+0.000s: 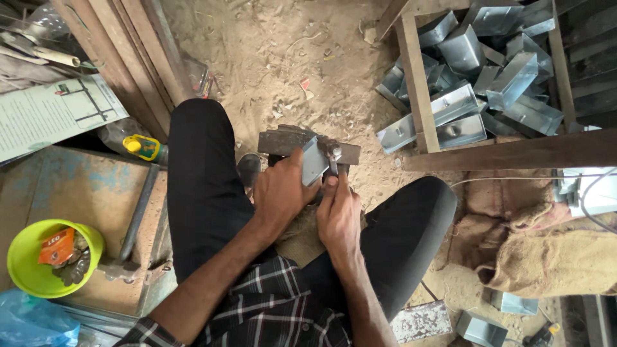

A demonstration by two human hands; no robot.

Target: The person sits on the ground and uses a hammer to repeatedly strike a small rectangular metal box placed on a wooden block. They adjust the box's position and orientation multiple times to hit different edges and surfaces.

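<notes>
I sit on the sandy ground with my knees spread. My left hand grips a small folded grey sheet-metal piece and holds it against a rusty iron block between my legs. My right hand is closed on a short metal tool whose tip rests at the upper edge of the metal piece. Both hands touch each other over the block.
A heap of similar grey metal boxes lies behind a wooden frame at upper right. A green bowl with small parts stands on a blue-brown box at left. Burlap sacks lie at right, and a plastic bottle at left.
</notes>
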